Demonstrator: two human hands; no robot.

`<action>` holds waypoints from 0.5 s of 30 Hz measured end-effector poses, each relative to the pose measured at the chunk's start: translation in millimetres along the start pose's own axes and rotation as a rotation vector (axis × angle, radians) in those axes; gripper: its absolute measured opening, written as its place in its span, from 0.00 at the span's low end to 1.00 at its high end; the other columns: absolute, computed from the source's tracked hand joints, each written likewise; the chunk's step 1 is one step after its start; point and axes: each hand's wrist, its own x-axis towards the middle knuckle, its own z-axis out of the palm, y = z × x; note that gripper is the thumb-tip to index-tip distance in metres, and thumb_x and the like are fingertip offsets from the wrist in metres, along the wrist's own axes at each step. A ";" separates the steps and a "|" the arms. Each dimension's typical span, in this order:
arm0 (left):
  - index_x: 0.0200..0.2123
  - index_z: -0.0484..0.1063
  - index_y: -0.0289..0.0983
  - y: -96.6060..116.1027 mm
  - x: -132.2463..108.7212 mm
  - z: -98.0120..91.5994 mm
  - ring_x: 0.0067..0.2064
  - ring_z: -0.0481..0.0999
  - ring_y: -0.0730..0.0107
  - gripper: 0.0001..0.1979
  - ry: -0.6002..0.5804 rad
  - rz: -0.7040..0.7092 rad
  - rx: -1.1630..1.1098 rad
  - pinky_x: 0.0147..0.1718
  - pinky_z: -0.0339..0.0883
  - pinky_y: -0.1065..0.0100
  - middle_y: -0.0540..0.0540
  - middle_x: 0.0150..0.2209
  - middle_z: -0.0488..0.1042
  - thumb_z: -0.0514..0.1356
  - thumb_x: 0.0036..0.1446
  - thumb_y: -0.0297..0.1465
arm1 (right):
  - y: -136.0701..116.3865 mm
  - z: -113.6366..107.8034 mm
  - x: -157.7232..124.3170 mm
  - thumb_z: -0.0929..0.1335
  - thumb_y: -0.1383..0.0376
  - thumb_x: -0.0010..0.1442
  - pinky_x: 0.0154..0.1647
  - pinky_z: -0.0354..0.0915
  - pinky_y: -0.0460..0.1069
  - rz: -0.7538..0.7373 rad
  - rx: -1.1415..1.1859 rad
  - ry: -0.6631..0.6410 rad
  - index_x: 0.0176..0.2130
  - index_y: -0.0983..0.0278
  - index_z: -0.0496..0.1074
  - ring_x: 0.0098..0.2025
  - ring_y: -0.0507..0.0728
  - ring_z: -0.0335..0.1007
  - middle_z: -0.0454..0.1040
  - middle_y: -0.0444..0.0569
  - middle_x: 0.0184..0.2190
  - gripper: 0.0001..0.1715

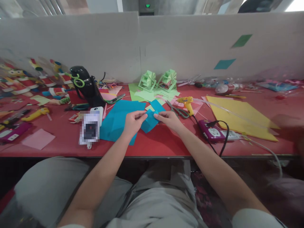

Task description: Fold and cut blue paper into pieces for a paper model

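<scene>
Between my two hands is a small piece of blue paper [149, 123], partly folded, held just above the red table. My left hand [135, 123] pinches its left upper edge with thumb and fingers. On the other side, my right hand [169, 119] pinches the right upper edge. Larger blue sheets [116, 118] lie flat under and left of my left hand. Another blue paper [158, 106] and a bit of pale yellow-green paper lie just behind the held piece. Scissors [181, 112] rest beyond my right hand, beside a yellow glue gun [187, 103].
Two green folded-paper models [148, 80] stand at the back on green sheets. A phone [90, 126] and a black bottle [86, 85] are on the left. Yellow sheets [239, 117], a purple power strip [211, 130] and its cables occupy the right. Coloured crafts [26, 80] crowd the far left.
</scene>
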 end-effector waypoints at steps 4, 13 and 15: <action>0.39 0.80 0.34 0.8 1.2 -0.9 0.44 0.81 0.54 0.15 0.025 -0.037 -0.043 0.45 0.74 0.58 0.40 0.40 0.82 0.68 0.48 0.36 | -0.8 -0.5 0.7 0.74 0.46 0.48 0.31 0.68 0.49 0.018 0.043 -0.001 0.25 0.66 0.76 0.26 0.52 0.69 0.75 0.48 0.23 0.25; 0.38 0.80 0.34 1.6 1.7 0.4 0.43 0.81 0.54 0.14 0.044 -0.075 -0.056 0.45 0.74 0.58 0.40 0.39 0.82 0.68 0.48 0.34 | 2.2 -1.2 2.7 0.74 0.45 0.49 0.31 0.72 0.50 0.018 0.055 0.030 0.27 0.65 0.79 0.25 0.54 0.72 0.78 0.49 0.24 0.25; 0.38 0.80 0.34 1.8 1.3 0.8 0.44 0.81 0.55 0.14 0.047 -0.075 -0.058 0.45 0.74 0.59 0.40 0.39 0.82 0.68 0.48 0.34 | 1.2 -0.4 2.2 0.74 0.45 0.48 0.31 0.73 0.50 0.028 0.076 0.037 0.27 0.65 0.79 0.25 0.54 0.73 0.78 0.49 0.24 0.25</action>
